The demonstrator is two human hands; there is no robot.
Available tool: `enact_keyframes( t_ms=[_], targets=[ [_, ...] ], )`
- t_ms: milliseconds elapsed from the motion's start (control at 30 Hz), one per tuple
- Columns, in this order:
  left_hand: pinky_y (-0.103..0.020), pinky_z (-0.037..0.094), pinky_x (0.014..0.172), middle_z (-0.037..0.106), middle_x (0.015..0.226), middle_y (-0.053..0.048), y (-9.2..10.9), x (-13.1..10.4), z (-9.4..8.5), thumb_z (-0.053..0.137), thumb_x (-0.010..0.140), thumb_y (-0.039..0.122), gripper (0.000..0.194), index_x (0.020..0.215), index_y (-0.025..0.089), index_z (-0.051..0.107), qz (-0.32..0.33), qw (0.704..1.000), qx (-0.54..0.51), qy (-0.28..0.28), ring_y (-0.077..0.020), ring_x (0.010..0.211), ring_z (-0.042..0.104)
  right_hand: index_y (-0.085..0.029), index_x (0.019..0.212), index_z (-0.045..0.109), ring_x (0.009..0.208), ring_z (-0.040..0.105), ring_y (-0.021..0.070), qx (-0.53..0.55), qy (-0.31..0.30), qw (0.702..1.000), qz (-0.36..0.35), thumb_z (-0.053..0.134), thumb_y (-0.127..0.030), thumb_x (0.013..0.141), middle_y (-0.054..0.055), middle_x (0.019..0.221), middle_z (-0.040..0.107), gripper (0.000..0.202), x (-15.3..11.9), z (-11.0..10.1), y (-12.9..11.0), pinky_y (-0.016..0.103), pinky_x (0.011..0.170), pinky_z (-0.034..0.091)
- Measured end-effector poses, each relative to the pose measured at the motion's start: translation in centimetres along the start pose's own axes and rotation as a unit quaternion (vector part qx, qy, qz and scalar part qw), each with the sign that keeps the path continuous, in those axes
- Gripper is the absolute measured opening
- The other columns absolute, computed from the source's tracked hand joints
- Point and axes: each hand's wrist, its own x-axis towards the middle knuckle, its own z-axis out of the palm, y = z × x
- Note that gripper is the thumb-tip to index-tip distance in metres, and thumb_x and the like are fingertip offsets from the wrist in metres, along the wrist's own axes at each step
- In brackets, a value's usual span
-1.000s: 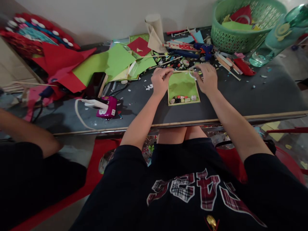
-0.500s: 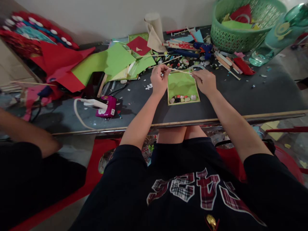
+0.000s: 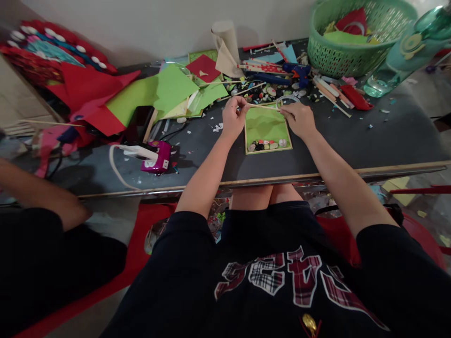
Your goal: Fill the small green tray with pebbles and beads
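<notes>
The green framed panel (image 3: 267,124) lies on the dark surface (image 3: 334,141), and the left hand (image 3: 234,118) at its ten o'clock and right hand (image 3: 300,120) at two pinch a thin stick (image 3: 263,107) between closed fingers, along its twelve o'clock edge. Pebbles (image 3: 273,145) line the panel at six, while a blue glue gun (image 3: 299,74) lies beyond at one o'clock.

1. The single view comes from a camera on the person's head.
2. It faces forward and down, with the printed shirt (image 3: 275,277) very near.
3. The left hand (image 3: 234,118) and the right hand (image 3: 299,119) are seen from above, farther, over the desk (image 3: 366,141); the wall (image 3: 158,28) is at the far side.
</notes>
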Motion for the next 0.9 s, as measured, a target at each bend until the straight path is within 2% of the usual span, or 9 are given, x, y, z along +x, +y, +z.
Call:
enact_keyframes(
  t_ms=[233, 367, 467, 733, 900],
  targets=[
    [-0.04, 0.058, 0.084, 0.063, 0.088, -0.007, -0.2, 0.1, -0.2, 0.038, 0.089, 0.082, 0.06, 0.087, 0.025, 0.057, 0.038, 0.998, 0.029, -0.043, -0.0228, 0.09, 0.065, -0.02, 0.118, 0.077, 0.113, 0.069, 0.03, -0.009, -0.024, 0.999, 0.029, 0.053, -0.033, 0.102, 0.013, 0.114, 0.076, 0.031, 0.1, -0.3, -0.5, 0.043, 0.097, 0.056],
    [-0.045, 0.055, 0.092, 0.061, 0.088, -0.007, -0.4, 0.0, -0.2, 0.031, 0.09, 0.082, 0.062, 0.087, 0.025, 0.056, 0.047, 0.997, 0.045, -0.041, -0.0255, 0.096, 0.064, -0.021, 0.117, 0.078, 0.111, 0.07, 0.0292, -0.034, -0.021, 0.999, 0.032, 0.054, -0.031, 0.101, 0.011, 0.114, 0.077, 0.03, 0.0, -0.4, -1.2, 0.04, 0.093, 0.055],
    [-0.045, 0.053, 0.095, 0.059, 0.088, -0.007, -0.7, 0.1, -0.1, 0.03, 0.09, 0.083, 0.063, 0.087, 0.026, 0.055, 0.034, 0.998, 0.046, -0.04, -0.0261, 0.1, 0.062, -0.023, 0.115, 0.078, 0.107, 0.071, 0.0285, -0.054, -0.016, 0.998, 0.036, 0.052, -0.033, 0.102, 0.009, 0.113, 0.078, 0.031, -0.4, -0.4, -2.0, 0.037, 0.089, 0.054],
    [-0.048, 0.051, 0.099, 0.058, 0.088, -0.008, -0.3, 0.0, 0.0, 0.027, 0.09, 0.084, 0.065, 0.089, 0.025, 0.053, 0.0, 0.999, 0.054, -0.002, -0.0276, 0.102, 0.06, -0.024, 0.106, 0.078, 0.089, 0.071, 0.0216, -0.136, 0.012, 0.99, 0.03, 0.047, -0.035, 0.104, 0.006, 0.098, 0.079, 0.034, -1.4, -0.6, -4.6, 0.03, 0.071, 0.046],
    [-0.049, 0.05, 0.101, 0.06, 0.089, -0.008, 0.5, -0.2, -0.1, 0.023, 0.092, 0.082, 0.063, 0.09, 0.026, 0.051, 0.005, 0.998, 0.064, 0.027, -0.0276, 0.104, 0.06, -0.022, 0.106, 0.078, 0.085, 0.071, 0.0208, -0.139, 0.019, 0.989, 0.035, 0.044, -0.034, 0.104, 0.006, 0.095, 0.079, 0.036, -1.7, -0.4, -5.6, 0.03, 0.067, 0.043]
  ],
)
